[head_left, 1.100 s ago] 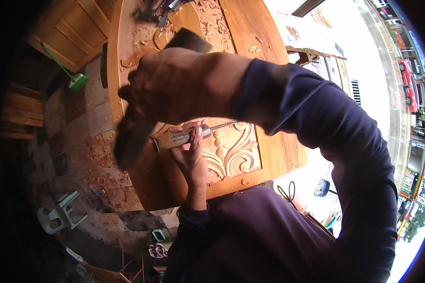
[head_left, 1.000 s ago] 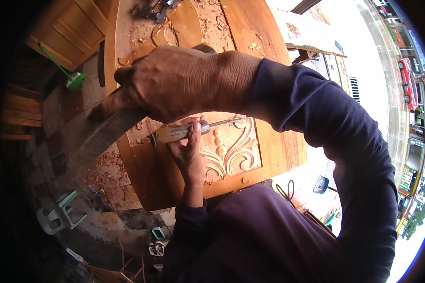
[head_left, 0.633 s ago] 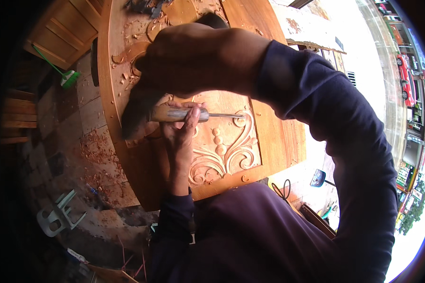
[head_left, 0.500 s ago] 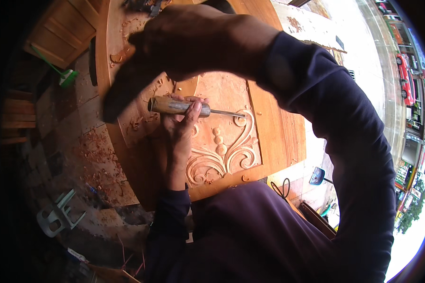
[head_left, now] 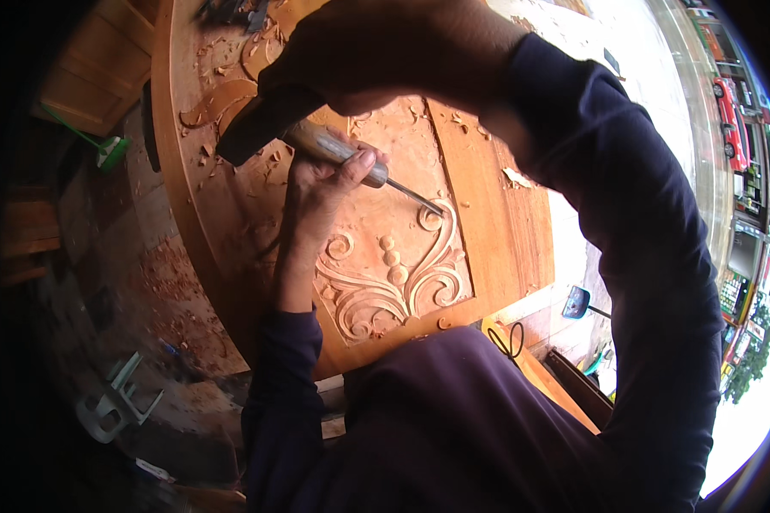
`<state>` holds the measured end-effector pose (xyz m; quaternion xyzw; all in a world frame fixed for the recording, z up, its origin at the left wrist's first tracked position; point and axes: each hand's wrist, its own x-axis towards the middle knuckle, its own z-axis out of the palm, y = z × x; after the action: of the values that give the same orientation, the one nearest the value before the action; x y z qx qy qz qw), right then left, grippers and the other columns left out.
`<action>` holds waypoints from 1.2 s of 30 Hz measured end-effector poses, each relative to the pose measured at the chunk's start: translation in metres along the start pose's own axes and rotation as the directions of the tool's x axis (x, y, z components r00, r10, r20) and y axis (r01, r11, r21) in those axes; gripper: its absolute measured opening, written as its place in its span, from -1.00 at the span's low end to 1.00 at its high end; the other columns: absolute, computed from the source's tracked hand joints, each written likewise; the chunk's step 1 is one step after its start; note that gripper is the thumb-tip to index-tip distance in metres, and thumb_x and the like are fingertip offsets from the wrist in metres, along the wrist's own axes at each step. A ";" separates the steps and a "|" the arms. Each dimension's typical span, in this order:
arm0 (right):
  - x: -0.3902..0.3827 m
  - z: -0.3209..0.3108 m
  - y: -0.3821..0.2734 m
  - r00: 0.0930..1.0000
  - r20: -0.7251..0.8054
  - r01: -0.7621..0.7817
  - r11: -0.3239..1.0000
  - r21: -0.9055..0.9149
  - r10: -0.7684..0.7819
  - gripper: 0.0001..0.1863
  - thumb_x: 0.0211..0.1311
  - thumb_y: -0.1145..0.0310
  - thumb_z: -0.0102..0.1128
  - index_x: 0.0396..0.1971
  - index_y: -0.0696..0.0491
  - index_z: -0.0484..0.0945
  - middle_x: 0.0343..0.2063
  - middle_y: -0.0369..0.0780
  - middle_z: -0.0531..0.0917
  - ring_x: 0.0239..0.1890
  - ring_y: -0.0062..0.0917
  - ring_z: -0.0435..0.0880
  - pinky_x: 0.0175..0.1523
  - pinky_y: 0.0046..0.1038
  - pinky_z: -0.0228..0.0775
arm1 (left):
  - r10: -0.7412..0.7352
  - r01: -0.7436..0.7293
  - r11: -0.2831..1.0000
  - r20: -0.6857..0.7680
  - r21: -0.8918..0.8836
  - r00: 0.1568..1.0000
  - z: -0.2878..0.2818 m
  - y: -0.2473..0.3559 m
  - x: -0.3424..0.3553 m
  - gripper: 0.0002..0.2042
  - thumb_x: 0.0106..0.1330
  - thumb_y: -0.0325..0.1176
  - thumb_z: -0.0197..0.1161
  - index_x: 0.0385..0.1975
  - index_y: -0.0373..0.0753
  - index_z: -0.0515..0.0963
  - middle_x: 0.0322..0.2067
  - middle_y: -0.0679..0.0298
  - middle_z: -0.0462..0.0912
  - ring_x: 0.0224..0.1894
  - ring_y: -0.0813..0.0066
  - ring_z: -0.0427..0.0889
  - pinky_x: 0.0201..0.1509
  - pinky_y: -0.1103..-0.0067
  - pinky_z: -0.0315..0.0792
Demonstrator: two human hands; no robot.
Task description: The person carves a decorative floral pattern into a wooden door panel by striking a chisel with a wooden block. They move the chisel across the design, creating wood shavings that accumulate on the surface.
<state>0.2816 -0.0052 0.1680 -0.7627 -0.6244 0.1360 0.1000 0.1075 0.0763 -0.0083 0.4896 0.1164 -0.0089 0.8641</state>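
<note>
A broad wooden panel (head_left: pixel 509 231) fills the middle of the view, running from the centre up past 12 o'clock. The dark right sleeve (head_left: pixel 659 256) bends around it from 5 o'clock through 3 to 1. Door-like wooden panelling (head_left: pixel 94 94) shows dimly at 10 o'clock, well apart from the hands. Raised scrollwork (head_left: pixel 372 299) stands out on the wood near the centre, spreading toward 6 o'clock, with curls either side of a short row of round beads. The right hand (head_left: pixel 376 51), in shadow at 12 o'clock, is closed on a dark, block-like tool (head_left: pixel 265 124), most of its fingers hidden. The left hand (head_left: pixel 312 192), near the centre toward 11 o'clock, is clamped around the handle of a chisel (head_left: pixel 325 145). The tool's end lies toward 10 or 11 o'clock, close by the handle's butt; whether they touch I cannot tell. The chisel slants from 11 toward 2 o'clock, its slim metal tip at the scrollwork's 1 o'clock curl. Small wood shavings (head_left: pixel 275 158) lie scattered between 10 and 11 o'clock
</note>
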 end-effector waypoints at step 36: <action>-0.115 -0.002 0.093 0.935 -0.057 -0.348 0.937 0.038 0.350 -0.09 0.06 0.50 0.52 0.49 -0.04 0.37 0.12 -0.02 0.71 0.15 -0.06 0.68 0.28 -0.10 0.54 | 0.061 -0.068 0.992 -0.062 -0.111 0.996 0.099 -0.030 0.088 -0.76 0.44 -0.38 0.33 -0.34 -0.11 0.33 -0.68 0.41 0.38 -0.75 0.64 0.36 -0.65 0.58 0.36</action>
<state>0.3468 -0.1367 0.1498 -0.8638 -0.4738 0.1363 0.1042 0.2078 -0.0150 -0.0033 0.4435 0.1259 0.0398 0.8865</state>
